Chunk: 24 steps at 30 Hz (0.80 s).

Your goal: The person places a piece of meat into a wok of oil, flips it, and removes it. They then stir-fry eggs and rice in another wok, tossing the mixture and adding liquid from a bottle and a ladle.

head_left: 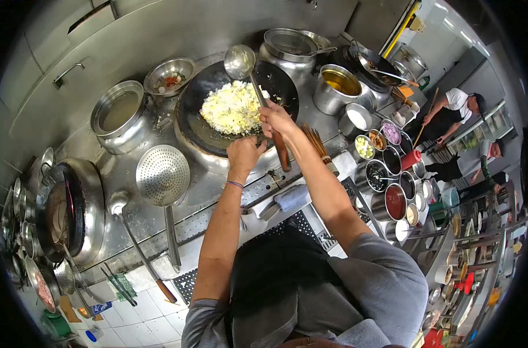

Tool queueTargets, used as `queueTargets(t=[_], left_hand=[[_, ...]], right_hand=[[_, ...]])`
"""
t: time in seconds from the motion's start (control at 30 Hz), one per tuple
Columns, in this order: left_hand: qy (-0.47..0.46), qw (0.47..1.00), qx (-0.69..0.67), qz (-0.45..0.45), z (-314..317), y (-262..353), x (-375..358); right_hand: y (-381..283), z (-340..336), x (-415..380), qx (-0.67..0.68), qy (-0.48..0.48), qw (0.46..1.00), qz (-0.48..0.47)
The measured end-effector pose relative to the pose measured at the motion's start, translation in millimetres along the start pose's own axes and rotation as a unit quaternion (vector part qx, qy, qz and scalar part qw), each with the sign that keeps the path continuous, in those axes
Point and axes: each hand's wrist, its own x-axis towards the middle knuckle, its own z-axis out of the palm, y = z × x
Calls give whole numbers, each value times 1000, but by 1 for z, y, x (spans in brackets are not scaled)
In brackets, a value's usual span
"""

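Note:
A large black wok (193,124) sits over the burner with egg fried rice (232,107), yellow and white, heaped in it. My left hand (246,156) is closed at the wok's near rim; the exact grip is hidden by the fingers. My right hand (276,120) is wrapped around the shaft of a ladle (239,62). The ladle's bowl is raised over the far side of the wok, and its wooden grip end points back toward me. A bamboo brush (317,142) stands just right of my right forearm.
A perforated skimmer (163,174) and a second ladle (120,202) lie left of the wok. Lidded pots (120,110) and a bowl of scraps (170,76) stand behind them. An oil pot (337,87) and several seasoning tubs (388,200) line the right. Other people (462,110) work farther right.

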Motion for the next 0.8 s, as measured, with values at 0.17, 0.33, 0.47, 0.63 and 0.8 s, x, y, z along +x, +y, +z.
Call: queueTargets(t=[0.17,0.33,0.47,0.63,0.8], left_hand=[[6,1000,-3,15,1,-1,-1],[8,1000,21,8,4,-3,-2],[-2,999,47,24,22,-22,-3],[17,994,100,42,16,-6,2],[3,997,72,41,9,-6,3]], right_hand=[[11,-15,39,-101,12,994,40],[7,-3,24,-99,33,995,-4],[36,-39,69,-214,13,976,-32],[39,-30,24,-152,29,988,-30],[29,-30,8,-263,65,962,-40]])
